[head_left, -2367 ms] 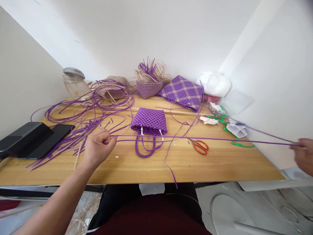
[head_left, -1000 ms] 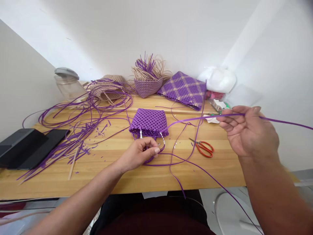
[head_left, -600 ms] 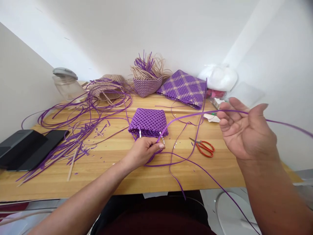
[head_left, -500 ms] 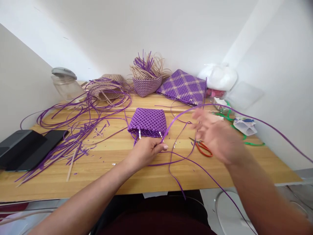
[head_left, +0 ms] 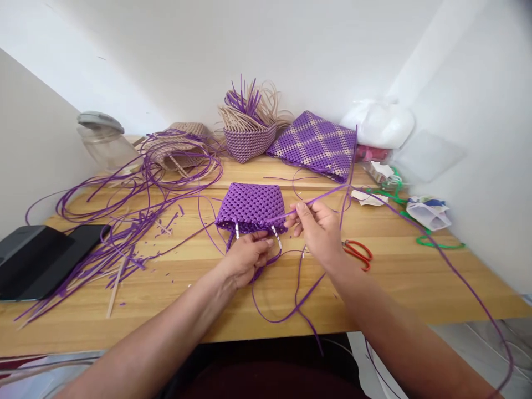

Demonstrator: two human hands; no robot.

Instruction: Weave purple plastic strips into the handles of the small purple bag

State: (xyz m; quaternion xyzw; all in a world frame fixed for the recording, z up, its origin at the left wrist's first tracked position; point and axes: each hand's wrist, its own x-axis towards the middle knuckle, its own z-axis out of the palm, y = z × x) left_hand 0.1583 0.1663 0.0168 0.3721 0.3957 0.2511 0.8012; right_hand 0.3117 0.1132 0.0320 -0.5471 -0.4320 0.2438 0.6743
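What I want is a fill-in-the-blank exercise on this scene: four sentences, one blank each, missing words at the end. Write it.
1. The right hand pinches a strip coloured ____.
2. As the wearer sees it, the scissors lie to the ____ of the small woven bag.
3. As the wearer sees it, the lidded jar stands at the back on the ____.
4. The bulging plastic bag at the back right is coloured ____.

Missing words: purple; right; left; white.
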